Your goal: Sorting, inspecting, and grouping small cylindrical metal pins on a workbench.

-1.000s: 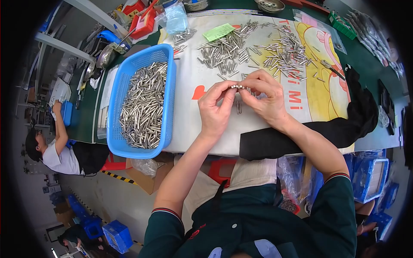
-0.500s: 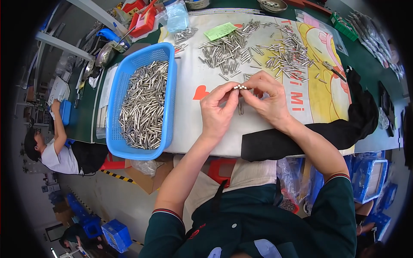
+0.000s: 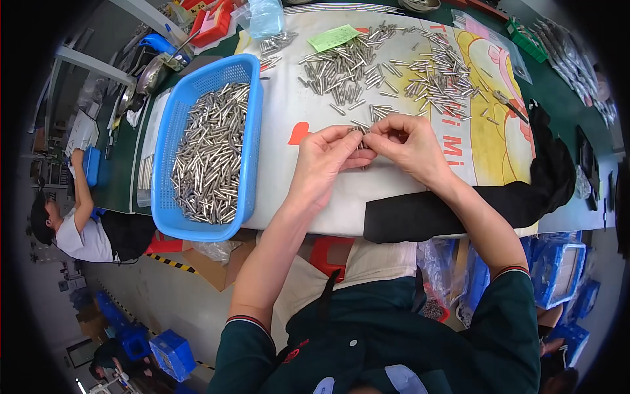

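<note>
Both hands (image 3: pixel 367 154) fingers pinch small metal pins (image 3: pixel 363 128) | blue basket (image 3: pixel 252 131) left | loose pins (image 3: pixel 394 72) beyond

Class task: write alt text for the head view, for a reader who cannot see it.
Left hand and right hand meet over a white cloth, pinching small metal pins. A blue basket of pins sits left; loose pins lie beyond.

Green-topped workbench (image 3: pixel 564 98) carrying a printed white plastic sheet (image 3: pixel 315 98); left of the sheet a blue basket (image 3: pixel 252 131) of metal pins is sitting, right of it a black cloth (image 3: pixel 545 184) is draping.
</note>
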### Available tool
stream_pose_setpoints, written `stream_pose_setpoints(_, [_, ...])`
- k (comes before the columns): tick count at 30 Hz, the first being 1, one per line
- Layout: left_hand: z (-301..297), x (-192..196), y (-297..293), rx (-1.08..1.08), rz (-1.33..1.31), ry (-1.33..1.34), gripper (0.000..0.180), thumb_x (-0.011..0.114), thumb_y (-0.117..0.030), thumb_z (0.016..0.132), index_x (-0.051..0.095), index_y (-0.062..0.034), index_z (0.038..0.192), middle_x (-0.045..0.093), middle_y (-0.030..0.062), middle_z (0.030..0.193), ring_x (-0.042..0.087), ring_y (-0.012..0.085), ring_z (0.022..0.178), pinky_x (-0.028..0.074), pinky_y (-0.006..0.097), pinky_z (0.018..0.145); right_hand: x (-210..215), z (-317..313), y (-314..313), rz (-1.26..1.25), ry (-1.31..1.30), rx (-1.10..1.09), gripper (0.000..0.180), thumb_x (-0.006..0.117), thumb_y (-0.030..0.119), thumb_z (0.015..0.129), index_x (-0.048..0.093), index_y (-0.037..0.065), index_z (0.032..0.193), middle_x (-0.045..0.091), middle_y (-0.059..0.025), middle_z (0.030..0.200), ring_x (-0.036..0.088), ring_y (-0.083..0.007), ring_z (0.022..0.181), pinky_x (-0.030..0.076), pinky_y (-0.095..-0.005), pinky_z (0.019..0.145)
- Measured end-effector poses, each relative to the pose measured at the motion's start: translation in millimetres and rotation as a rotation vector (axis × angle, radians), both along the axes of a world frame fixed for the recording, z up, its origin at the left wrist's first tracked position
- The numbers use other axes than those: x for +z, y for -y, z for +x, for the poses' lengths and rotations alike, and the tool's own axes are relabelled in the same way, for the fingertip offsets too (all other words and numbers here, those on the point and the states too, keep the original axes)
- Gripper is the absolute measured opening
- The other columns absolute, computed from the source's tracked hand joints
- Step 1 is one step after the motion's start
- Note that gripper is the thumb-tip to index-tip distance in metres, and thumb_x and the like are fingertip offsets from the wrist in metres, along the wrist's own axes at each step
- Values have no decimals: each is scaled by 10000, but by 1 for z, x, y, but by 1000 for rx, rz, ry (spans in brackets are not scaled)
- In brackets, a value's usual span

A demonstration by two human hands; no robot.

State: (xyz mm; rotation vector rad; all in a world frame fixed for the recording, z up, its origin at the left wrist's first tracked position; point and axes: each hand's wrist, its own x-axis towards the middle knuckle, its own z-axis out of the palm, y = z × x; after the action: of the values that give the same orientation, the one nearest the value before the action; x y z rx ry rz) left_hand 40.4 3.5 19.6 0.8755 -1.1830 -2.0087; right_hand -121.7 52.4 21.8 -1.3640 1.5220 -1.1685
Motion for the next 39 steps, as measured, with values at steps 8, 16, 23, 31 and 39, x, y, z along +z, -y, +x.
stream_pose_setpoints(8, [2, 1, -4, -42, -18, 24, 184, 543, -75, 896, 590, 66, 1004, 653, 138, 897, 670, 189, 775, 560, 264, 707, 1, -1, -2, 34, 17, 22, 106, 646, 92, 789, 637, -14, 784, 583, 26, 671, 471, -10, 593, 376, -173, 533])
stream_pose_setpoints(16, [3, 6, -3, -104, 243, -62, 211, 500, -103, 907, 567, 80, 988, 629, 162, 935, 664, 263, 851, 565, 314, 743, 4, -4, -2, 37, 172, 46, 182, 662, 146, 756, 619, -31, 749, 583, -12, 608, 478, -31, 540, 381, -198, 484])
stream_pose_setpoints(23, [2, 10, -7, -159, 362, -111, 219, 467, -96, 901, 535, 102, 969, 600, 203, 971, 644, 332, 903, 562, 350, 777, 4, -3, -5, 99, 155, 38, 200, 615, 165, 824, 545, 13, 716, 548, -8, 622, 518, -49, 579, 390, -192, 520])
stream_pose_setpoints(31, [1, 6, -9, -152, 502, -186, 223, 470, -87, 899, 497, 103, 1015, 593, 252, 979, 623, 383, 930, 577, 372, 752, 3, -4, -7, 77, 126, 75, 210, 599, 171, 838, 527, 16, 715, 515, 13, 609, 486, -41, 564, 373, -198, 512])
stream_pose_setpoints(39, [1, 11, -12, -125, 546, -194, 256, 410, -91, 910, 458, 117, 1052, 572, 292, 1041, 597, 399, 988, 550, 407, 818, -1, -7, -5, 88, 202, 104, 162, 579, 148, 846, 560, 11, 763, 520, 23, 653, 470, -32, 578, 362, -193, 520])
